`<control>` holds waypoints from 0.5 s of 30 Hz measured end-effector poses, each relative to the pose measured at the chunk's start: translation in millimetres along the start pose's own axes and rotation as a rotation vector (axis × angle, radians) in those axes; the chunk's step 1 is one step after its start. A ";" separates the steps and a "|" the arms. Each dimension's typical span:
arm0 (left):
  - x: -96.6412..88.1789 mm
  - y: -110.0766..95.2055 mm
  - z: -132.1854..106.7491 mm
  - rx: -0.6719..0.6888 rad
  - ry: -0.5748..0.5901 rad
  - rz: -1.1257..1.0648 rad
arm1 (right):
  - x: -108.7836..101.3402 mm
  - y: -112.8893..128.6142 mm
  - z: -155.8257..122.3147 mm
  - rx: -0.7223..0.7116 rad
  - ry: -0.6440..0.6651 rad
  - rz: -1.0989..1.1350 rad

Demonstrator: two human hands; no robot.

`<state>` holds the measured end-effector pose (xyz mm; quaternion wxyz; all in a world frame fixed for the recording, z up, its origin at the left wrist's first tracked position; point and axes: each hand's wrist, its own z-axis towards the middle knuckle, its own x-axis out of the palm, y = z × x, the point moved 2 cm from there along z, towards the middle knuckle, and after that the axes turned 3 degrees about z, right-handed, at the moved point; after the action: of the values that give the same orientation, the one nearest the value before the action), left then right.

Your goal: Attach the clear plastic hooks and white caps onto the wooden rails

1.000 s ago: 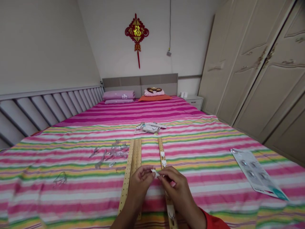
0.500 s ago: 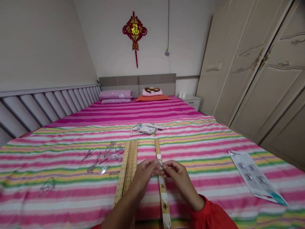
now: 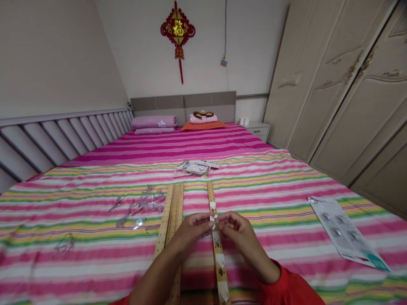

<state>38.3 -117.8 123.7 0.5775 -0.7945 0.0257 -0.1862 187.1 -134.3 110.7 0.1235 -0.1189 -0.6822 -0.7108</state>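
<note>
My left hand (image 3: 192,232) pinches a small white adhesive hook (image 3: 213,219) between thumb and fingertips. My right hand (image 3: 238,232) is closed at the other side of the same hook, its fingertips on the small part there; the exact grip is partly hidden. Directly beneath both hands runs a narrow wooden strip with holes (image 3: 210,192), lying lengthwise on the bed. Several white hooks sit along it: one beyond my fingers (image 3: 213,206), others nearer to me, such as a square-backed hook (image 3: 219,259).
More perforated wooden strips (image 3: 174,212) lie side by side to the left. Past them is a scatter of clear plastic pieces (image 3: 149,202). A pile of packaging cards (image 3: 195,167) rests farther up the striped sheet (image 3: 270,237). At right lies a blister pack with hooks (image 3: 345,231).
The white hook between my fingertips has turned, showing more of its white face. My hands stay over the same part of the strip. The view has tilted slightly downward.
</note>
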 end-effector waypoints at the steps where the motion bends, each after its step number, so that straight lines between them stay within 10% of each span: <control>1: -1.0 0.0 -1.0 -0.018 0.028 0.008 | 0.0 3.3 0.2 -0.008 -0.007 -0.001; 15: -5.1 4.4 13.7 -0.049 -0.047 0.042 | -6.4 -7.8 31.5 -0.035 0.015 -0.091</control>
<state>38.8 -105.5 114.7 0.5620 -0.8118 0.0335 -0.1548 190.5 -102.5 102.5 0.0942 -0.0844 -0.6732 -0.7286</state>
